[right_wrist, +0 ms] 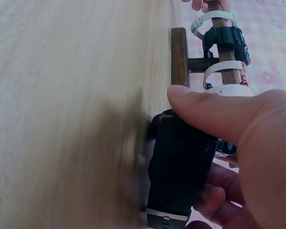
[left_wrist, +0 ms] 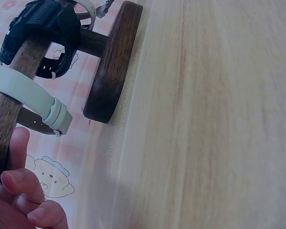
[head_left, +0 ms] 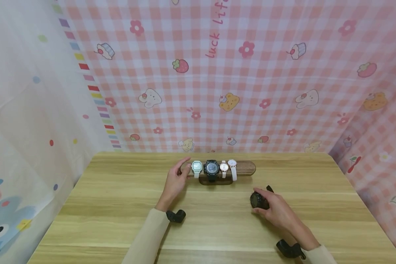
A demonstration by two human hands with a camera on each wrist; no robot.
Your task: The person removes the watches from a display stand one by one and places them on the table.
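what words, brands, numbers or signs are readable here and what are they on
"luck life": on the pink checked cloth, running sideways; the final letter is partly cut off by the picture's top edge.
Too small or blurred to read: any markings on the black watch in the right hand and on the four watches on the wooden stand.
No brand or number is legible.

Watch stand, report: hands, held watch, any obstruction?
Left hand gripping left end of wooden watch stand. Right hand holding black sports watch off the stand. Four watches on stand, right end bare.
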